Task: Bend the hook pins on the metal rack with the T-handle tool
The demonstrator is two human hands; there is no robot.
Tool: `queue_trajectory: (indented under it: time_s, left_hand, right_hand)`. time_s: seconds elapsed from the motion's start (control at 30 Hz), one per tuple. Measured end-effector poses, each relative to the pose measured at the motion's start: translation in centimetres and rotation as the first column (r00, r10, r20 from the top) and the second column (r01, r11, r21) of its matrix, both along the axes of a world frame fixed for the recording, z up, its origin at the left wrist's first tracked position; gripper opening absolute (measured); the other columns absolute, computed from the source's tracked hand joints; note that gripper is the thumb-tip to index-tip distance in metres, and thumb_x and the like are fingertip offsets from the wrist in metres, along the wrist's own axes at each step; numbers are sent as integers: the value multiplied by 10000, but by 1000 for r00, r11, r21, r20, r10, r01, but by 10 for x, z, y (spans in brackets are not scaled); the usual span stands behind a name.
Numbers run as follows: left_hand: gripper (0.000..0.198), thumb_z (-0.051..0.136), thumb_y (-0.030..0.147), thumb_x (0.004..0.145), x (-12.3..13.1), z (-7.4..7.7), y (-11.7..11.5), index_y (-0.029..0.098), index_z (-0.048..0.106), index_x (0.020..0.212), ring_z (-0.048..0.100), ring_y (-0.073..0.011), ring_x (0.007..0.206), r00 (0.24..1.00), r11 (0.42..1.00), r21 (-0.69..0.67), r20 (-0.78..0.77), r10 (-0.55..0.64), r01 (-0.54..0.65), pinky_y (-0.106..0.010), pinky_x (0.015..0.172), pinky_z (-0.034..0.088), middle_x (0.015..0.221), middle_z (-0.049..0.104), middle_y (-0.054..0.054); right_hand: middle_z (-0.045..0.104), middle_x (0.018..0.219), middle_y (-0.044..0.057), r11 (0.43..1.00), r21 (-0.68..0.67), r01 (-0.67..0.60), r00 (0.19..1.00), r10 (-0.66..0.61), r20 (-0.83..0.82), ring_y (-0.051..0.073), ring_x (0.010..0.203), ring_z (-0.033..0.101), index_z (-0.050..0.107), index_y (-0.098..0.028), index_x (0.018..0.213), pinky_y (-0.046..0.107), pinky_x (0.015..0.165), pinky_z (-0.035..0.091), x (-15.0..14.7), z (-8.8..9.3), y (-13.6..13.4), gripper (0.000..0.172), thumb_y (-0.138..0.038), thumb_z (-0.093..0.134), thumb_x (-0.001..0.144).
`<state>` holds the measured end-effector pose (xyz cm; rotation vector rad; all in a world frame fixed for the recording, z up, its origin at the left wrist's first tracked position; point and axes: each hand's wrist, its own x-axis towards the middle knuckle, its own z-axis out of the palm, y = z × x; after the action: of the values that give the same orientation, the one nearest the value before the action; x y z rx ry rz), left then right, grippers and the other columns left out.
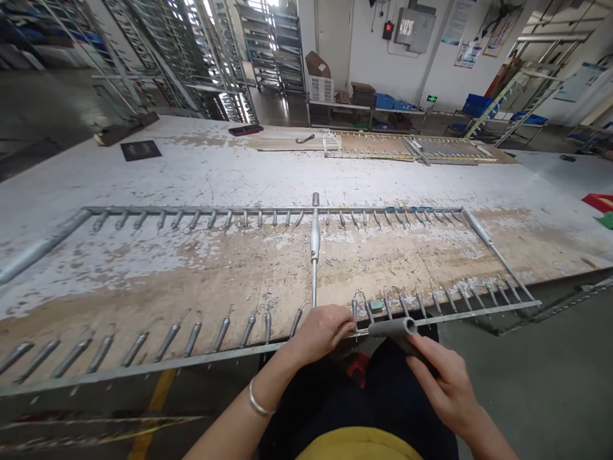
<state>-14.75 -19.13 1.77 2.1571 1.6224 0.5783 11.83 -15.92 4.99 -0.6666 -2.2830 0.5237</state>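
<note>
A long metal frame (143,360) lies on the worktable, with rows of small grey spring-like hooks (223,333) along its near and far bars. My left hand (328,329) is closed at the near bar, just left of the middle; what its fingertips pinch is hidden. My right hand (445,377) grips a hammer-like tool (390,328) with a hollow grey pipe head, by its dark handle. The head is over the near bar, a little right of my left hand. A telescoping centre rod (315,239) crosses the frame behind my left hand.
A small green piece (376,305) lies among the near hooks. Farther back on the table (230,176) are a wrench (305,138), a phone (246,130), a dark flat plate (141,150) and another hooked frame (373,145). Tall racks (275,48) stand beyond.
</note>
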Motion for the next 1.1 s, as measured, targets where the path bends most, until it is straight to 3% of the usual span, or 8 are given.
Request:
queue_trajectory:
  time_s: [0.23,0.4,0.57,0.7,0.8,0.9,1.0,1.1]
  left_hand:
    - [266,405,312,968,0,2,1,206,624,862,593,-143,764,1000,999,-41,-17,14,-15,-229,671,361,813,670,-9]
    - [234,423,296,960,0,2,0,209,627,887,598,-143,778,1000,999,-42,-10,14,-15,-227,682,367,829,673,-9]
    - [248,421,306,962,0,2,-1,209,629,871,596,-140,766,1000,999,-40,-2,21,-21,-225,675,367,813,670,-8]
    - [241,425,310,960,0,0,-1,214,638,901,603,-145,789,1000,1000,-27,13,16,-16,-226,694,379,836,677,-14]
    - [245,429,311,956,0,-1,-1,214,648,904,606,-150,783,999,999,-31,28,25,-24,-230,695,392,830,678,-17]
    - [255,426,320,956,-2,2,-3,222,660,976,619,-155,815,993,998,-29,101,55,-52,-233,724,416,876,692,-25]
    - [268,439,328,948,-4,7,-4,229,667,1049,623,-153,855,963,995,-21,248,102,-100,-229,752,438,934,698,-37]
    - [262,470,326,930,-3,10,-3,194,695,904,601,-136,759,907,986,-29,389,160,-161,-222,695,438,825,674,-39]
  right_hand:
    - [666,772,41,998,-38,-53,990,57,132,170,628,640,495,-223,1360,252,566,510,-3,-4,-1,396,-197,450,967]
    - [663,767,34,1000,18,7,997,-6,-71,185,656,647,506,-269,1342,257,564,493,-3,0,-4,424,-137,466,941]
    - [648,739,30,999,-32,-16,992,20,129,174,604,632,498,-231,1358,255,536,487,0,-4,-3,413,-170,473,951]
    - [665,767,39,1000,14,12,1000,-11,-29,185,663,654,525,-249,1315,263,580,504,2,-1,-4,397,-140,481,936]
    - [663,751,39,1000,11,-19,999,19,36,176,631,649,551,-231,1301,261,570,510,-1,-3,-4,367,-165,463,951]
    - [683,770,41,998,-48,-40,986,47,158,170,633,664,538,-217,1337,251,563,531,0,-12,-2,378,-221,463,966]
    - [737,937,65,997,-66,39,999,-36,33,193,797,718,562,-234,1318,238,652,576,11,-23,-2,372,-232,498,952]
    - [735,1074,64,982,-86,170,982,-176,-70,215,918,721,612,-243,1275,214,723,592,23,-34,-5,357,-242,562,921]
